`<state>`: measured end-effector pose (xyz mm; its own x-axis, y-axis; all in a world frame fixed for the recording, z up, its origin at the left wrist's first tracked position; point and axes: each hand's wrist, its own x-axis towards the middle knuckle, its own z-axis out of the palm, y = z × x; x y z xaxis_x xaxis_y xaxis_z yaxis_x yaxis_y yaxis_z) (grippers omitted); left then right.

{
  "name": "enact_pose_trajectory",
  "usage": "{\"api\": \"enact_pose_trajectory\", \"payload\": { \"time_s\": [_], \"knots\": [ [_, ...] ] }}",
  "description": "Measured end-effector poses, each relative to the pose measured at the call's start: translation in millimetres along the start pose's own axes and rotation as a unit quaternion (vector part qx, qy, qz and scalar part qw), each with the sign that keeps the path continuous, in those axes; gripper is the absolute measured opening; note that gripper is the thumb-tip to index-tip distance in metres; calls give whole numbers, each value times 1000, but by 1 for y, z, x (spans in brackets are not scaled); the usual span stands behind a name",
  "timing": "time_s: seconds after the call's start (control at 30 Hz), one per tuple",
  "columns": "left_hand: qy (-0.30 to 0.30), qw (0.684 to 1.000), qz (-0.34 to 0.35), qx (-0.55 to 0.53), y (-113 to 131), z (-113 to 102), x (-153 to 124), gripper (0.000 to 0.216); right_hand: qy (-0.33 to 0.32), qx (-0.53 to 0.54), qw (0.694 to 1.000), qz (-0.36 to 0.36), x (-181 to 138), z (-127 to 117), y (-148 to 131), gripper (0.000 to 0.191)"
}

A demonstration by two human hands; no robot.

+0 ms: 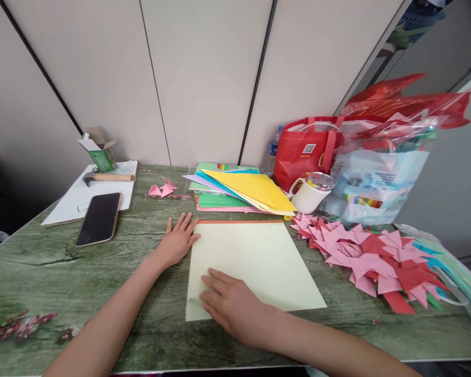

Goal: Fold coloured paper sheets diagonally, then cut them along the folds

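A large pale yellow-green sheet of paper (pixel 255 262) lies flat on the table in front of me, with an orange-red strip showing along its far edge. My right hand (pixel 235 303) rests palm down on the sheet's near left part, fingers stretched out. Beside the upper left corner, my left hand (pixel 179 241) lies flat with spread fingers, its thumb at the paper's edge. Neither hand grips anything. Just beyond the sheet is a stack of coloured paper (pixel 235 193), topped by a yellow sheet (pixel 251 189).
Folded pink and red paper pieces (pixel 369 256) pile up at right. Behind them stand a white mug (pixel 310 195), a red bag (pixel 304 152) and a filled plastic bag (pixel 377 178). Leftward lie a phone (pixel 99 219), a hammer (pixel 110 177), a green box (pixel 102 159) and small pink folded pieces (pixel 163 189).
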<state>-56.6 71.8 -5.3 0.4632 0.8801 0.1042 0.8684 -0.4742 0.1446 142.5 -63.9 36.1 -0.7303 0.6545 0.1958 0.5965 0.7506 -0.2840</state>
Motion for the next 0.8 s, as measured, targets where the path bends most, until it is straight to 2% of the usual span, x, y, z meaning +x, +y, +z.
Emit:
{"api": "enact_pose_trajectory", "payload": {
  "time_s": [0.1,0.2,0.3,0.4,0.47,0.53,0.67,0.8],
  "knots": [
    [9,1000,-4,-17,0,1,0,53,61,97,993,38,1,0,2,19],
    [30,999,-14,-39,0,2,1,53,102,191,969,122,4,-3,10,16],
    [77,995,-32,-61,1,1,3,53,142,264,930,215,5,-10,25,13],
    [143,987,-30,-75,4,-6,4,51,182,287,902,266,1,-18,46,11],
    [180,981,4,-78,8,-13,2,47,202,283,893,286,-4,-21,61,18],
    [200,974,66,-78,14,-19,1,42,214,279,886,302,-9,-23,75,24],
    [190,956,213,-68,28,-23,-3,30,212,260,888,315,-20,-21,98,18],
    [172,937,300,-41,39,-17,-4,30,200,223,897,325,-28,-17,115,17]
  ]
}}
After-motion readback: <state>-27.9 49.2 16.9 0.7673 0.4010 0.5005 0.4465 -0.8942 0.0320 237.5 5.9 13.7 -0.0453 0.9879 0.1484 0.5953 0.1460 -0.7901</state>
